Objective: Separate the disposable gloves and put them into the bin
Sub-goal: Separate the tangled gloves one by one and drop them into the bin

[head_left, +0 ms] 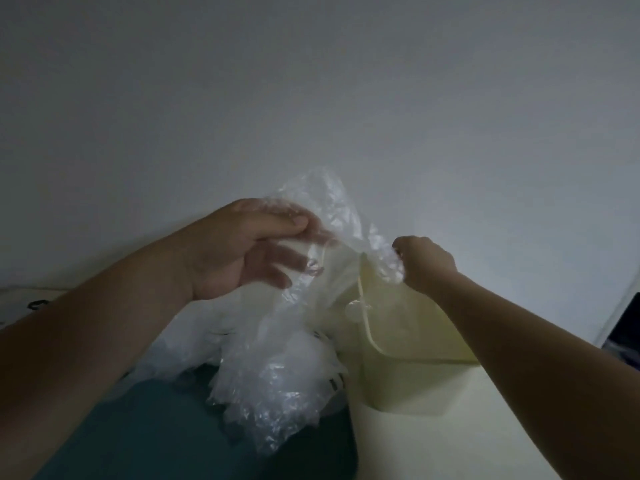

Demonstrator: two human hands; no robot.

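Note:
A bunch of clear, crinkled disposable gloves (277,368) hangs in the middle of the view, reaching down over a dark teal surface. My left hand (242,251) pinches the upper part of the bunch between thumb and forefinger, the other fingers spread behind the film. My right hand (422,261) grips one glove (377,251) by its edge, held to the right of the bunch. That glove hangs over the open top of a pale yellow bin (415,348), which stands on the right against the wall.
A plain white wall (311,98) fills the upper half. The bin stands on a pale yellow tabletop (433,445). A dark teal object (156,427) lies under the gloves at lower left. A dark item (623,334) shows at the right edge.

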